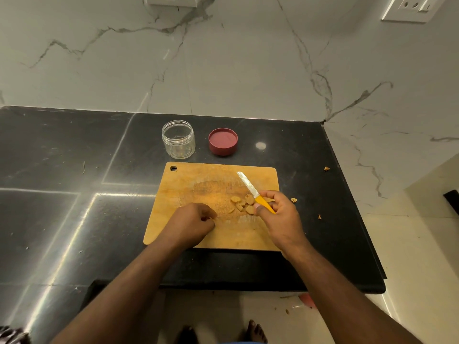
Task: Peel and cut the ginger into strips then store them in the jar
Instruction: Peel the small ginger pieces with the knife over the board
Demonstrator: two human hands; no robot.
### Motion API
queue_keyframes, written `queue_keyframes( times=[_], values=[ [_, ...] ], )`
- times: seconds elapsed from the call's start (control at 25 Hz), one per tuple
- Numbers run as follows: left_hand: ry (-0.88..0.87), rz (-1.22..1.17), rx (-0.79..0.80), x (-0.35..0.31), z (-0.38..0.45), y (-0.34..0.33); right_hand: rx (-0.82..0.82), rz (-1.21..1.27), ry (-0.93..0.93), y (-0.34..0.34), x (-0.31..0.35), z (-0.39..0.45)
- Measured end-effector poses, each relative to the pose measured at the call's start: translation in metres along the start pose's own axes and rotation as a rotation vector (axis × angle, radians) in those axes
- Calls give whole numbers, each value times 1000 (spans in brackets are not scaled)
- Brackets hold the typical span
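**Slices done, strips next**

Now the ginger sits as a loose cluster of peeled slices (242, 203) on the wooden cutting board (188, 180), and the step in hand, by my reading, is cutting those rounds down into strips.

Nearest the camera, the left hand (192, 223) rests on the board with its fingers (210, 214) curled in; they seem to pinch a small piece, but what it is cannot be made out. The right hand (278, 214) grips the yellow handle of a small knife (253, 191), fingers wrapped round it, the blade raised and pointing away over the board, not in contact with the slices.

To do this well, I would stack or line up a few slices flat, hold them with the fingertips tucked back from the edge, and draw the blade down in close parallel cuts so the strips come out even.

Beyond the board, on the dark tabletop (62, 150), the clear jar (178, 139) stands open and looks empty, its red lid (223, 141) just beside it. A few peel scraps (326, 168) lie to the right.
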State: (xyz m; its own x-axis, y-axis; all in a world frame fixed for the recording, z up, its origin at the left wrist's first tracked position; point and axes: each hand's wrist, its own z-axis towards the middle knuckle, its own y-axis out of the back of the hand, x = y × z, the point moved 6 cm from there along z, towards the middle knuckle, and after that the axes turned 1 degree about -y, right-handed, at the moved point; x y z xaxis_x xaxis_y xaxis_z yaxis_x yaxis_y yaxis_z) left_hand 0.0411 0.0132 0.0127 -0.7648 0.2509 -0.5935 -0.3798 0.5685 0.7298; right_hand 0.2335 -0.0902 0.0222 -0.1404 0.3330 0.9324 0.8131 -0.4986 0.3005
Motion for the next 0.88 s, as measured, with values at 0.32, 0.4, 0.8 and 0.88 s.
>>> queue_keyframes(
  times=[0.32,0.4,0.8,0.88],
  values=[
    [143,-1145,83,7,-22,-4,51,381,-165,-3,-6,-23],
    [128,-1149,53,7,-22,-3,86,457,-200,-4,-4,-28],
    [122,-1241,26,6,-24,-6,202,415,-186,-23,-10,-42],
    [121,-1334,37,6,-24,-7,224,416,-179,-28,-7,-45]
  ],
)
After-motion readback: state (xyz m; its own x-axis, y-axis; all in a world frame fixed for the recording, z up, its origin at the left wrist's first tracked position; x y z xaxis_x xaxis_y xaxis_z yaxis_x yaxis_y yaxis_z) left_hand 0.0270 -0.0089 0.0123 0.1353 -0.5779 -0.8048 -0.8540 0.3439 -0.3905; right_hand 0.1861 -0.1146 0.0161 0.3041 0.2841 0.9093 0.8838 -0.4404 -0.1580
